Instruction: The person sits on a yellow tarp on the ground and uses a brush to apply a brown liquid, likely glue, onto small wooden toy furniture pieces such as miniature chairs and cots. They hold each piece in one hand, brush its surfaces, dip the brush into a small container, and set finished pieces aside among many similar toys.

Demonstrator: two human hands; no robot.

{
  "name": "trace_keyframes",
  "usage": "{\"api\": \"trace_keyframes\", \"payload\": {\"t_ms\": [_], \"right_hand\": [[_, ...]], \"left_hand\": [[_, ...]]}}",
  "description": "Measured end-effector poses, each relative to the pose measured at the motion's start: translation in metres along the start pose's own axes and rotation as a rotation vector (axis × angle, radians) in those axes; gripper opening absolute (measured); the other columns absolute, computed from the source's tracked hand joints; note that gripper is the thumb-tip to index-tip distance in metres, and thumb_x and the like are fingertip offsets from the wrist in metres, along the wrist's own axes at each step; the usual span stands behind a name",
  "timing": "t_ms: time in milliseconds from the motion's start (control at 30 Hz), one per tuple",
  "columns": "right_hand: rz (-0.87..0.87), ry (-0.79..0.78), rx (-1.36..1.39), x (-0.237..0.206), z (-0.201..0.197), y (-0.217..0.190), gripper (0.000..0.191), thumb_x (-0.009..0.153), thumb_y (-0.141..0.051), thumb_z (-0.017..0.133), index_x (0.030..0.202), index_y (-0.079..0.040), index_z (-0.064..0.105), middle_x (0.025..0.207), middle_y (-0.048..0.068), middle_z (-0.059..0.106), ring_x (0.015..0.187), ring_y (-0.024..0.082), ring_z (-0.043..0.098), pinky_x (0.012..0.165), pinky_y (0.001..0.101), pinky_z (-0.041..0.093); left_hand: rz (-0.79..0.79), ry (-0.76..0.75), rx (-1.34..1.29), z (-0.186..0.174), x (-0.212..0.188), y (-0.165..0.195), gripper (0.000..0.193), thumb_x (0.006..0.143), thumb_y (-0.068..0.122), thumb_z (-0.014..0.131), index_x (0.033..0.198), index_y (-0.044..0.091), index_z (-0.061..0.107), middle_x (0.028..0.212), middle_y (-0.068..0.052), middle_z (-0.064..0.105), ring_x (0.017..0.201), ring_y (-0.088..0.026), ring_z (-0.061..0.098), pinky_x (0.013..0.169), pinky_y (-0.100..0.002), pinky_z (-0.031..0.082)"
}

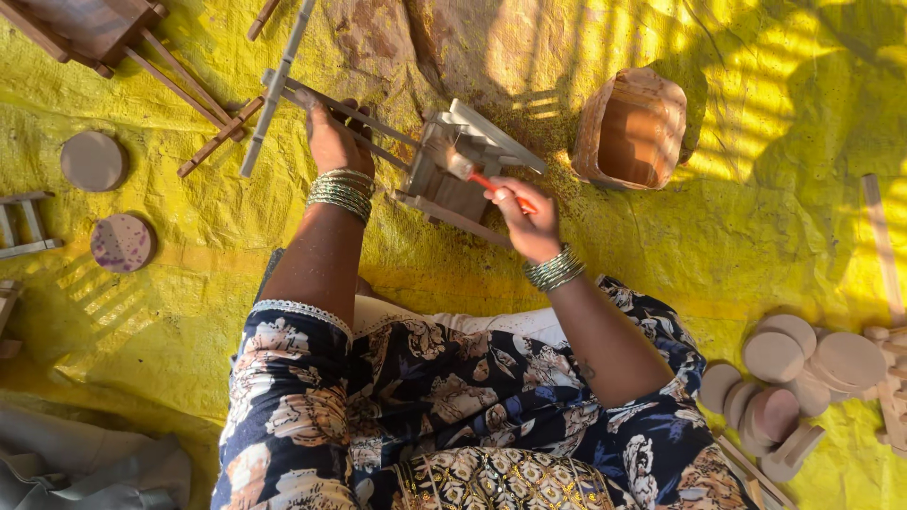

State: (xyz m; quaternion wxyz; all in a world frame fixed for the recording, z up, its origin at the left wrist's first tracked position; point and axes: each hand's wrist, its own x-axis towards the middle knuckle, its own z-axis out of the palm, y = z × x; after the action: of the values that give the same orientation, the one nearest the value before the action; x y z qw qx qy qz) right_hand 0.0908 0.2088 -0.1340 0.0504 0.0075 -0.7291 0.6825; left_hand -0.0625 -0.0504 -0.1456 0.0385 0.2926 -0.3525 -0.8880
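Right, the small wooden cart frame (416,156) lies on the yellow tarp (718,217) just ahead of the person's knees, long axis running diagonal, upper left to lower right: thin shafts w/ a crossbar at the far-left end, boxy body at the lower-right end. Left hand (335,142) sits over the shafts near the crossbar, fingers closed round the thin rods. Right hand (520,212) has fingers gripping a red-handled brush (472,170); handle points down-right toward the palm, bristle head up-left, touching the cart body. Both wrists carry stacked green bangles.

Counts: 1 cart in hand, 1 brush, 1 taped-up brownish tub (631,127) open side up, just right of the cart. 2 loose wooden discs (93,161) at left, well apart from the hands. Pile of discs at lower right (789,382), approx 9, some overlapping so exact no. unclear. Another wooden frame (90,28) at top-left corner.
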Motion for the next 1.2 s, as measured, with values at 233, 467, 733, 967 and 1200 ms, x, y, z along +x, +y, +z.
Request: {"api": "trace_keyframes", "payload": {"t_ms": [233,467,733,967,1200], "right_hand": [[-0.181,0.166,-0.729,-0.012,-0.039,0.000,0.016,0.100,-0.017,0.069,0.109,-0.006,0.077,0.092,0.009,0.076,0.080,0.015,0.073,0.072,0.0295,0.059],[-0.063,0.006,-0.487,-0.010,0.019,-0.010,0.022,0.101,-0.015,0.068,0.121,-0.007,0.074,0.084,0.010,0.073,0.073,0.017,0.067,0.068,0.0322,0.053],[0.013,0.203,-0.233,0.004,-0.005,0.017,0.021,0.103,-0.011,0.064,0.123,-0.006,0.071,0.103,0.004,0.078,0.092,0.008,0.073,0.083,0.0274,0.059],[0.110,0.131,-0.525,-0.007,0.009,0.000,0.024,0.104,-0.017,0.065,0.126,-0.010,0.073,0.088,0.009,0.075,0.073,0.014,0.067,0.066,0.0322,0.054],[-0.037,0.164,0.127,0.002,0.029,0.002,0.027,0.106,-0.014,0.063,0.129,-0.003,0.066,0.115,0.009,0.075,0.096,0.011,0.072,0.086,0.0276,0.059]], "left_hand": [[0.174,0.033,-0.008,0.000,-0.001,0.019,0.065,0.092,0.066,0.053,0.121,0.007,0.046,0.095,-0.014,0.064,0.080,-0.025,0.067,0.065,-0.036,0.050],[0.212,-0.095,0.068,0.016,-0.011,0.013,0.067,0.089,0.067,0.055,0.114,0.005,0.061,0.091,-0.013,0.065,0.081,-0.023,0.066,0.074,-0.038,0.057],[0.192,-0.126,0.057,0.015,-0.013,0.007,0.062,0.091,0.066,0.058,0.101,0.005,0.061,0.086,-0.007,0.063,0.079,-0.021,0.063,0.069,-0.037,0.050],[0.175,-0.163,0.042,0.017,-0.022,0.012,0.060,0.092,0.065,0.060,0.103,0.006,0.059,0.086,-0.008,0.062,0.079,-0.021,0.064,0.070,-0.036,0.050],[0.197,-0.202,0.075,0.024,-0.031,0.010,0.060,0.091,0.067,0.059,0.103,0.008,0.057,0.091,-0.005,0.061,0.085,-0.019,0.064,0.074,-0.034,0.051]]}}
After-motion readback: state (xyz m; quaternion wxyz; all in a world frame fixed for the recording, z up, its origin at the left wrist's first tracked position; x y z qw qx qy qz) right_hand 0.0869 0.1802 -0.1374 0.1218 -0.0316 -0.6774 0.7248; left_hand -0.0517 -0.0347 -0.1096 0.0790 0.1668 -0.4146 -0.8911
